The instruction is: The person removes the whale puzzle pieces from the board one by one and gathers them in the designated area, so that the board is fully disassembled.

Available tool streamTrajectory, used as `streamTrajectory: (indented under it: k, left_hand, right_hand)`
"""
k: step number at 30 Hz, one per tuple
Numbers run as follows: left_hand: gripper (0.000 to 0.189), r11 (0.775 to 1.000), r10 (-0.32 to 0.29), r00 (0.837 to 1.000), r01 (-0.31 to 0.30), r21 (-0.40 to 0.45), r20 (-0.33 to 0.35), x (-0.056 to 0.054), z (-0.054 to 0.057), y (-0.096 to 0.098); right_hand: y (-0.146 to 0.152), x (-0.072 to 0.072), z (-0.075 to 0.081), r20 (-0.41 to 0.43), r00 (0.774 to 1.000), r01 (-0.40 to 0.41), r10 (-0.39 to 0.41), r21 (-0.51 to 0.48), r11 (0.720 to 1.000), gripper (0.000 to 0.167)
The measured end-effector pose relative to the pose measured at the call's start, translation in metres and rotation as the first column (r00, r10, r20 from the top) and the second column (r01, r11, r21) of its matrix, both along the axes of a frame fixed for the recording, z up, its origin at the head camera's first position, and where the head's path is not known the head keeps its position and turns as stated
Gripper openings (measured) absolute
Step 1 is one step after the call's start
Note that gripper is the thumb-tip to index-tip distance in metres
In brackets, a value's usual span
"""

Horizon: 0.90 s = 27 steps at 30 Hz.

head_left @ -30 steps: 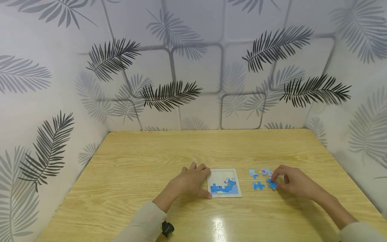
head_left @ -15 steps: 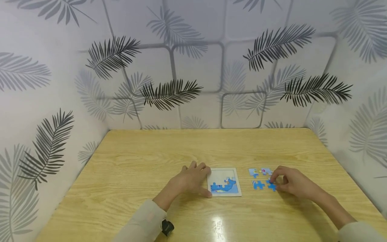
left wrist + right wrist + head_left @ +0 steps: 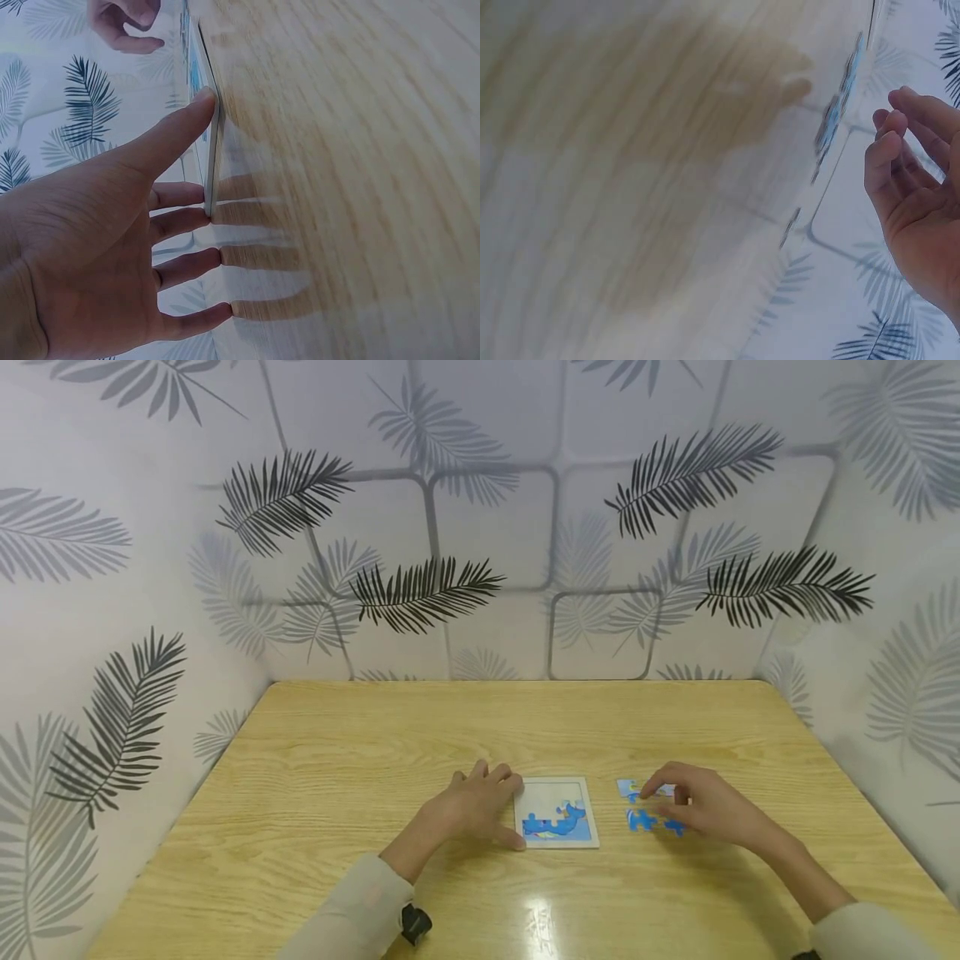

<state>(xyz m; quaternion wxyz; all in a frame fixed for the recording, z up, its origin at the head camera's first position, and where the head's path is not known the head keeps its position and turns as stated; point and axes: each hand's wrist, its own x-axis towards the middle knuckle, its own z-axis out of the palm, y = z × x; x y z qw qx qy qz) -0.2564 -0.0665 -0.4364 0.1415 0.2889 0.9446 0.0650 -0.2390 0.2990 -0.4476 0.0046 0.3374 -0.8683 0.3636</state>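
A white-rimmed puzzle tray lies on the table, its lower part filled with a joined blue picture. My left hand rests at the tray's left side, thumb on the near corner. In the left wrist view the thumb touches the tray's edge, while the fingertips reach down to its far end and the tabletop. My right hand hovers over loose jigsaw pieces right of the tray. Seen from the right wrist, its fingers are loosely bent above the blue pieces, with nothing visible between them.
The wooden table meets a wall with a printed leaf pattern at the back and both sides. A light blue piece lies in the farther row of loose pieces. A black device sits at the left sleeve.
My right hand has lifted off the blue piece at the near right and shifted left, over the middle of the loose pieces. The left hand and tray have stayed in place.
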Motion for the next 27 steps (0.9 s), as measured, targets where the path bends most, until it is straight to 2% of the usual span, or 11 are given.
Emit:
streamTrajectory:
  k: [5,13,20,27]
  left_hand:
    - [0.073,1.0,0.005,1.0,-0.005,-0.002,0.003,0.0,0.0,0.0]
    - [0.072,1.0,0.0,1.0,0.0,-0.01,-0.002,0.0,-0.001,0.001]
    - [0.072,1.0,-0.003,1.0,0.003,-0.021,0.001,-0.003,-0.001,0.005]
    - [0.073,1.0,0.008,1.0,-0.008,-0.028,-0.011,0.0,0.0,0.005]
  right_hand:
    - [-0.026,-0.007,-0.001,0.009,0.999,-0.054,0.054,-0.008,0.999,0.024]
    - [-0.067,-0.014,-0.004,0.053,0.996,-0.075,0.071,0.073,0.994,0.028]
    - [-0.091,-0.019,-0.006,0.076,0.997,-0.046,0.032,0.181,0.982,0.03]
    - [-0.098,-0.018,-0.006,0.076,0.996,0.025,-0.042,0.221,0.975,0.029]
